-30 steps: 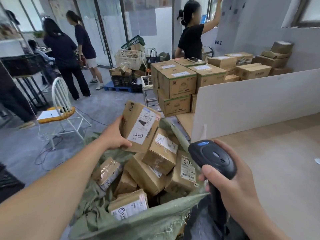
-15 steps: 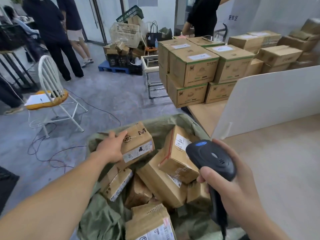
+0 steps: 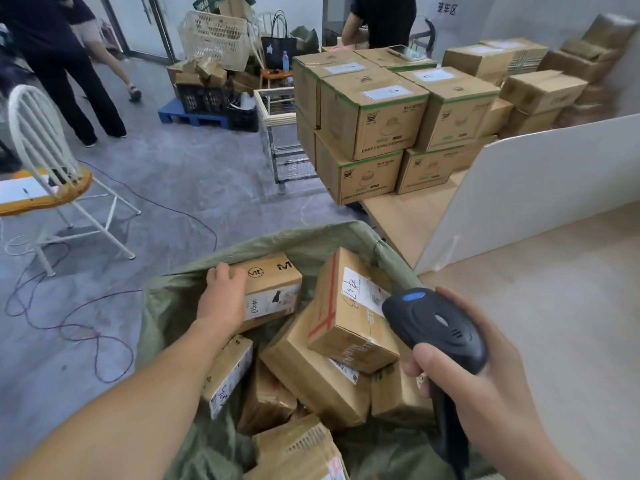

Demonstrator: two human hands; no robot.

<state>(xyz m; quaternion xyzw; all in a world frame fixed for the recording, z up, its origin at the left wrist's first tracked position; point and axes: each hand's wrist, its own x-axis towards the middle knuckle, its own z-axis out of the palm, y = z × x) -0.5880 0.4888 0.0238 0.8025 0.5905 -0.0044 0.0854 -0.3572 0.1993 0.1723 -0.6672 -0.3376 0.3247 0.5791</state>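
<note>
The parcel (image 3: pixel 277 285), a small brown cardboard box with a round logo on top and a white shipping label (image 3: pixel 272 303) on its near side, lies tilted at the far left of the pile inside the green woven sack (image 3: pixel 162 306), close against the sack's back wall. The left grip (image 3: pixel 223 299), a bare hand, lies over the box's left end with its fingers curled round the far top edge, so it has hold of the parcel; the thumb is hidden. The box looks stiff and dry, and by its build probably light enough for one hand, though smooth card and tape could slip. The best hold seems to be across a short end, fingers over one edge and thumb under the other, leaving the label bare for reading. Just to its right a box with red tape (image 3: pixel 349 306) rests on top of other boxes. Near them the right grip (image 3: pixel 485 386) is wrapped tight round the handle of a black barcode scanner (image 3: pixel 433 323), whose head points toward the pile. Right of the sack runs the pale tabletop (image 3: pixel 571 323) with an upright white board (image 3: pixel 540 188), and beyond that stand stacked cartons (image 3: pixel 374 123). On the floor to the left are a white chair (image 3: pixel 41 150) and a loose cable (image 3: pixel 69 323).
</note>
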